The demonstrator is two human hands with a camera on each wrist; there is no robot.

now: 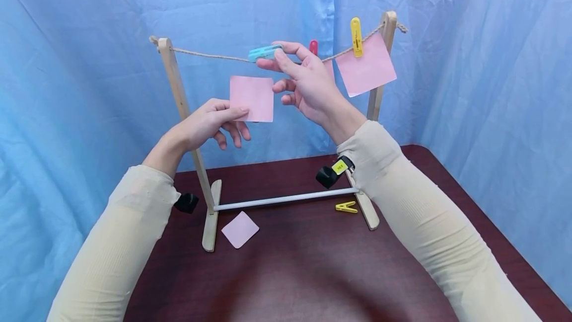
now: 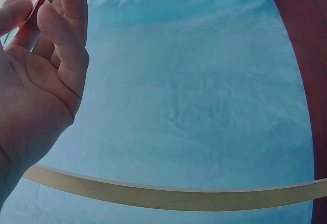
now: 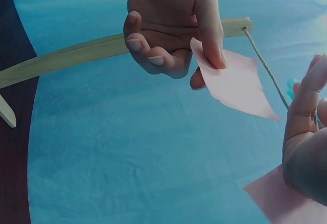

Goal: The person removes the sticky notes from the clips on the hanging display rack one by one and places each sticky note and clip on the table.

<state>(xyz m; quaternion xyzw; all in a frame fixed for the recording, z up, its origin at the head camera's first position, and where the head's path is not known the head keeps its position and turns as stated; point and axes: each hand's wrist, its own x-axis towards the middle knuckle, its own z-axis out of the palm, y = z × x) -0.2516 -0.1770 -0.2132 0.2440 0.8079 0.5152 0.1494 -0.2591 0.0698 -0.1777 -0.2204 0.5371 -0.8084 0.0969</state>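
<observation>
Head view: pinches a pink square (image 1: 254,92) in the left hand (image 1: 202,124), spreading above that grip; pinches a blue clothespin (image 1: 263,53) in the right hand (image 1: 315,86), jutting left of that grip, overlapping the rope (image 1: 203,54).

Your square paper sheet (image 1: 255,92) is plain pink, your plastic clothespin (image 1: 262,53) turquoise; your fabric sleeves (image 1: 424,217) are cream, the smooth surface (image 1: 281,282) dark reddish-brown, the cloth curtain (image 1: 250,4) light blue, the twisted rope (image 1: 210,54) tan.
</observation>
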